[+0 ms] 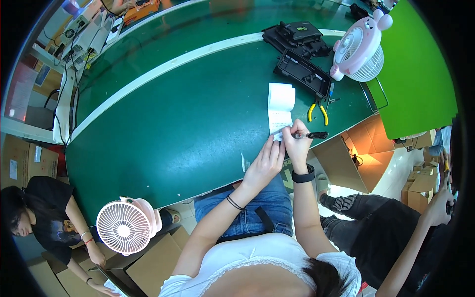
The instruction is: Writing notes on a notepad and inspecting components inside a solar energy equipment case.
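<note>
A small white notepad [280, 119] lies at the front edge of the green table, its upper page folded back and curled. Faint handwriting shows on the lower page. My right hand [298, 141] is closed round a dark pen [311, 135], its tip down by the bottom of the paper. Beside it my left hand [269, 157] presses its fingers on the paper's lower edge. The fingers lie flat and hold nothing. Both hands partly cover the page.
Yellow-handled pliers [318, 114], an open black case [303, 73] and a pink fan [357, 51] stand beyond my right hand. Another pink fan [124, 226] is at the near left. Co-workers sit on both sides. An open cardboard box [341, 161] stands below the table's right edge.
</note>
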Motion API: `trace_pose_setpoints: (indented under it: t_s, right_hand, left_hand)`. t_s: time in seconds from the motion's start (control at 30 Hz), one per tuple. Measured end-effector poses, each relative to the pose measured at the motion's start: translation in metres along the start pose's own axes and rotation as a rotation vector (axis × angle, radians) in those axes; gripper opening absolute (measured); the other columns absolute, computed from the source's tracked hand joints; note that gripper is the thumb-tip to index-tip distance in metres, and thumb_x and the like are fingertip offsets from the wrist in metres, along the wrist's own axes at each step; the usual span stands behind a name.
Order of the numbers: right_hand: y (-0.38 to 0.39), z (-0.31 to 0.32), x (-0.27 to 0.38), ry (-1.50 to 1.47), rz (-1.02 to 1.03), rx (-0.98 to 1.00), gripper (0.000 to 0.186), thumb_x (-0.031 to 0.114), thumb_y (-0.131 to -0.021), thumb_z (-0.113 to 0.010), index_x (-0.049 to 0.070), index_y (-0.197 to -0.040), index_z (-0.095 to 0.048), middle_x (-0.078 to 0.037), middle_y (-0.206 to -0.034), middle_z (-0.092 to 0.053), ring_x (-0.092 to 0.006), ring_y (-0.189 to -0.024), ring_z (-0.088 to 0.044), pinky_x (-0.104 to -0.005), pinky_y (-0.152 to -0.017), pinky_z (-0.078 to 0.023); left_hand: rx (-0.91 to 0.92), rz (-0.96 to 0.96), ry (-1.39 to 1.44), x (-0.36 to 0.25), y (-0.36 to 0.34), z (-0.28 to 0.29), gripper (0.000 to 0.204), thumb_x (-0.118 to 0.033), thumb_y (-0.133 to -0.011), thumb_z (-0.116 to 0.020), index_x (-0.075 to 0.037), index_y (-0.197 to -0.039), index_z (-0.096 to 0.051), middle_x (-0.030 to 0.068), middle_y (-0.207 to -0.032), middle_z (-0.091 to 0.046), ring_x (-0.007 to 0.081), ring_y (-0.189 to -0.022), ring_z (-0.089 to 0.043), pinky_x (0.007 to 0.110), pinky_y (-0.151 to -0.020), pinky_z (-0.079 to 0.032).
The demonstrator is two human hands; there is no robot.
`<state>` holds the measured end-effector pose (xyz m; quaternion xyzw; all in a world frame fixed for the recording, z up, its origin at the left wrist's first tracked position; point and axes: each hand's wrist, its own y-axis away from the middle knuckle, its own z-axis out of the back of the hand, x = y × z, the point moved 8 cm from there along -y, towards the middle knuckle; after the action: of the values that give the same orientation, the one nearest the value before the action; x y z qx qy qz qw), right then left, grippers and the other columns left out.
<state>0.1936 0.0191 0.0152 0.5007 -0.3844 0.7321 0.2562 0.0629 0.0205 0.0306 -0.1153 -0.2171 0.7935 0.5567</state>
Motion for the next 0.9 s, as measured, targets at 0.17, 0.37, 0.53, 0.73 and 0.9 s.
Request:
trace_pose_setpoints:
  t_s: [0.17,0.37,0.53,0.73,0.9]
  right_hand:
    - [0.0004,0.0009,0.0075,0.114,0.025,0.009,0.029,0.002,-0.077,-0.064,0.004,-0.063,-0.04,0.001,-0.057,-0.039,-0.0051,-0.055,-0.037,-0.0241,-0.049,-0.031]
    - [-0.0007,-0.0011,0.0016,0.089,0.018,0.015,0.027,0.002,-0.077,-0.064,0.004,-0.064,-0.041,0.001,-0.057,-0.039,-0.0052,-0.055,-0.037,-0.0243,-0.049,-0.031]
    - [-0.0017,0.0,0.0032,0.041,0.011,-0.003,0.027,0.001,-0.077,-0.064,0.004,-0.064,-0.041,0.001,-0.057,-0.04,-0.005,-0.056,-0.037,-0.0244,-0.049,-0.032]
    - [-0.0012,0.0008,0.0045,0.08,0.016,0.022,0.029,-0.001,-0.078,-0.064,0.004,-0.064,-0.038,0.003,-0.059,-0.037,-0.0037,-0.058,-0.034,-0.0235,-0.05,-0.028]
    - [-0.0013,-0.0016,0.0089,0.051,0.005,0.021,0.029,-0.001,-0.077,-0.064,0.004,-0.064,-0.038,0.0,-0.057,-0.037,-0.006,-0.056,-0.036,-0.025,-0.05,-0.03]
  left_hand:
    - [-0.005,-0.004,0.001,-0.0015,-0.0004,-0.0004,0.039,-0.01,-0.082,-0.056,0.004,-0.119,-0.059,0.0157,-0.115,-0.058,0.0307,-0.122,-0.055,0.032,-0.1,-0.049]
    - [-0.013,-0.002,0.002,0.0,-0.0011,-0.0001,0.04,-0.01,-0.082,-0.056,0.004,-0.12,-0.059,0.0162,-0.115,-0.057,0.0309,-0.121,-0.056,0.033,-0.101,-0.049]
    - [0.0,-0.019,-0.033,-0.001,-0.0011,-0.001,0.039,-0.01,-0.082,-0.057,0.003,-0.119,-0.059,0.0161,-0.115,-0.058,0.0308,-0.12,-0.056,0.033,-0.1,-0.049]
    - [-0.007,-0.014,-0.019,-0.0014,-0.0011,-0.0016,0.04,-0.01,-0.082,-0.057,0.003,-0.12,-0.059,0.016,-0.114,-0.058,0.0307,-0.119,-0.056,0.032,-0.099,-0.049]
    - [0.006,-0.013,-0.019,-0.0012,-0.0009,-0.002,0.04,-0.01,-0.082,-0.057,0.003,-0.12,-0.058,0.0154,-0.114,-0.058,0.0307,-0.12,-0.056,0.033,-0.099,-0.049]
